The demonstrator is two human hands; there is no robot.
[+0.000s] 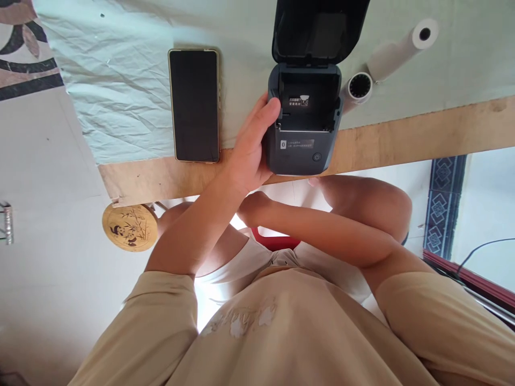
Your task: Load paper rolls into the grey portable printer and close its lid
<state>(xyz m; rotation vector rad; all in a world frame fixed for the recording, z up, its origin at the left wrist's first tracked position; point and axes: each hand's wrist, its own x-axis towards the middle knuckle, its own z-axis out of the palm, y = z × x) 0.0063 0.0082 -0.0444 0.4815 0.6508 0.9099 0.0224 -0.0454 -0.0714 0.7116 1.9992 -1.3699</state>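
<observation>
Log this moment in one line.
left hand: gripping printer; lid: open; right hand: partly hidden, grip unclear; phone: left of printer; white rolls: right of printer

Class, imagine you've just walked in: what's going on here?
With the left hand, a seated person holds the left side of a dark blue-grey, boxy plastic printer-like device. Its black plastic lid stands open. The right hand is low beside the left wrist, partly hidden; whether its grip holds anything cannot be told. A black rectangular phone lies to the device's left, two white cylindrical rolls to its right.
</observation>
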